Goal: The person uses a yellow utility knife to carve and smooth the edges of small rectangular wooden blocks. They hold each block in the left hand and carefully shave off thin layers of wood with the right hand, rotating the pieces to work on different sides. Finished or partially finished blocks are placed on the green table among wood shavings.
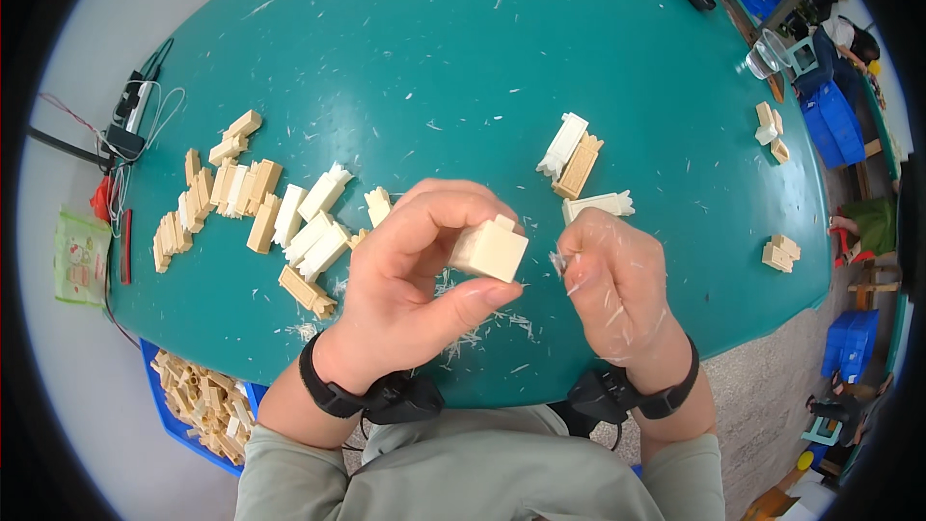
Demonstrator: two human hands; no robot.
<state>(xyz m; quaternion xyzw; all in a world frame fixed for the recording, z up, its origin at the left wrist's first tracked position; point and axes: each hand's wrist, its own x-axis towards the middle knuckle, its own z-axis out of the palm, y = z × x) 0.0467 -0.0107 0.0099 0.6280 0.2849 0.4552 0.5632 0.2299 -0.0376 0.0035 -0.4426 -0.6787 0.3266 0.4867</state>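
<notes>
My left hand is closed round a cream-coloured block, thumb below and fingers over the top. The block's square end, with a small tab on its upper edge, faces right. To its right and apart from it, my right hand is curled into a fist. Something thin and greyish pokes out at its fingertips, too small to make out. Pale shavings cling to that hand. Just beyond the fist lies a cream block with a notched end. A white block and a tan block lie side by side farther off.
Many tan and white blocks lie on the green table at left. A blue bin of blocks stands below the left edge. Shavings litter the table. Small block groups and a clear cup are at right.
</notes>
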